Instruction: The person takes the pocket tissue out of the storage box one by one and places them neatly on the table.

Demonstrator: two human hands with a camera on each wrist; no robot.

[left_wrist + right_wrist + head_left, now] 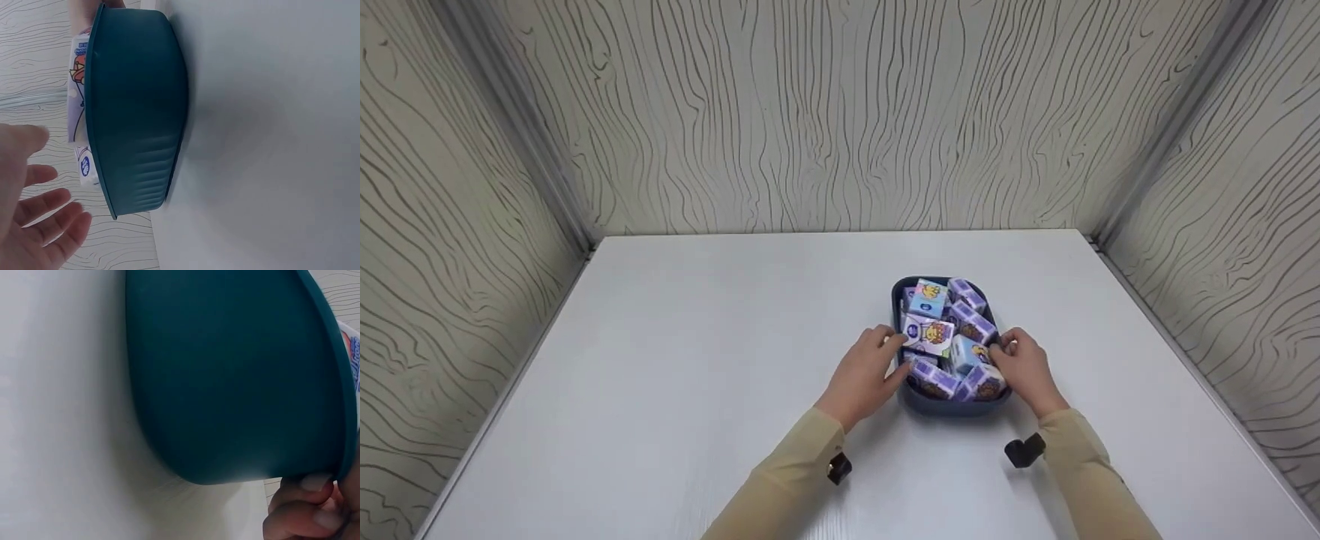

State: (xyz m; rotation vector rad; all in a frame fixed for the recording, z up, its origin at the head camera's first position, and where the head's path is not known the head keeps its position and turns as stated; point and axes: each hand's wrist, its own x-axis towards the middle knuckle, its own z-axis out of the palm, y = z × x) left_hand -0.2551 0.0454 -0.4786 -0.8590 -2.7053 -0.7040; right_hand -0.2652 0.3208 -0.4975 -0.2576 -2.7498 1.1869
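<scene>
While the left hand (pixel 864 375) lies with loose, spread fingers beside the tub's left rim, the right hand (pixel 1027 369) pinches the opposite edge. Smooth, dark teal and round-cornered, the tub (pixel 952 407) holds jumbled, crisp-edged purple and pale-blue boxes (pixel 928 334) and sits on a glossy white counter (pixel 697 375) before wood-grain-patterned panels (pixel 810 112).

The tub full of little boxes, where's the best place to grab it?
Probably by the rim, one hand at each long side: left hand from the left, right hand from the right. The rim forms a lip and the tub's walls narrow below it, so fingers could hook underneath. Boxes pile high inside, leaving little room.
</scene>
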